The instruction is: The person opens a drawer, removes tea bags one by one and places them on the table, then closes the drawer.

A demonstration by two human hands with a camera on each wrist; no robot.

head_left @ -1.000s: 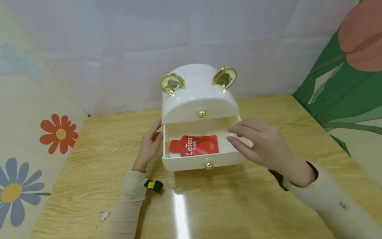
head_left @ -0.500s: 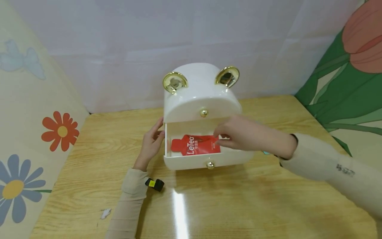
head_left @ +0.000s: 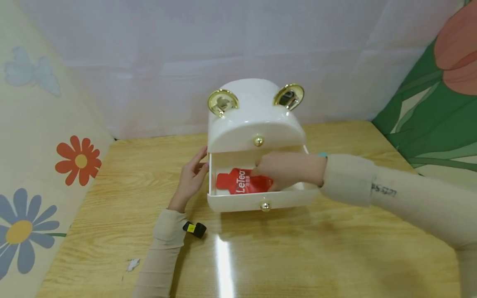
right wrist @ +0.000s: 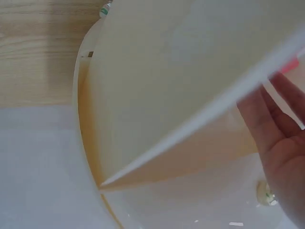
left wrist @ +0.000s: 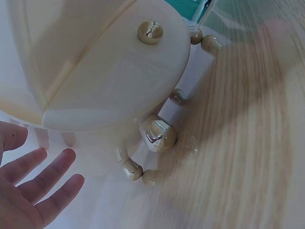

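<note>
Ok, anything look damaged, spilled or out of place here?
One thing: a ragged whitish patch on the wooden table, beside the left sleeve. It breaks the even wood grain; whether it is chipped surface or a stuck scrap, I can't tell. No spill shows around the red pouch in the open drawer.

Person's right hand [head_left: 285, 169] now lower inside the drawer [head_left: 238, 203], fingers down at the red pouch [head_left: 235, 182], pouch's right end now partly covered, sleeve [head_left: 348, 179] swung in closer beside the drawer.
</note>
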